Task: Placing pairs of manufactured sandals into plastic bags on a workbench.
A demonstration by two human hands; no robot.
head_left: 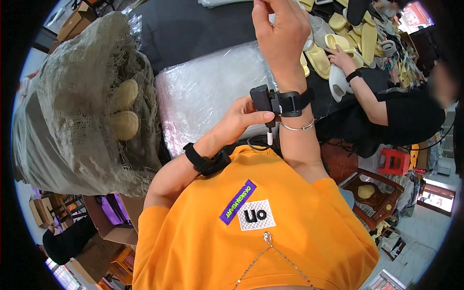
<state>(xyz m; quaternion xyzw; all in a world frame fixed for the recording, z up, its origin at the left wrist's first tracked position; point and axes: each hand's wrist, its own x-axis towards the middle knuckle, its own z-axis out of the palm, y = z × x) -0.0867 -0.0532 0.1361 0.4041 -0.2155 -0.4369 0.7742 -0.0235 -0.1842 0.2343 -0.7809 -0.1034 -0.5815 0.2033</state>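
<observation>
Dark and wide, the desk (193, 29) holds a stack of clear plastic bags (212, 92) and a heap of yellow and white slippers (348, 34). Beside it stands a big net sack (77, 106) with tan slippers inside. We raise our right hand (280, 34); its fingers curl near the slippers, and we cannot tell what they hold. Our left hand (244, 118) pinches the small black device (263, 99) strapped on our right wrist. Another person's hand (340, 58) rests on the slippers. A wooden chair (374, 195) stands on the floor.
</observation>
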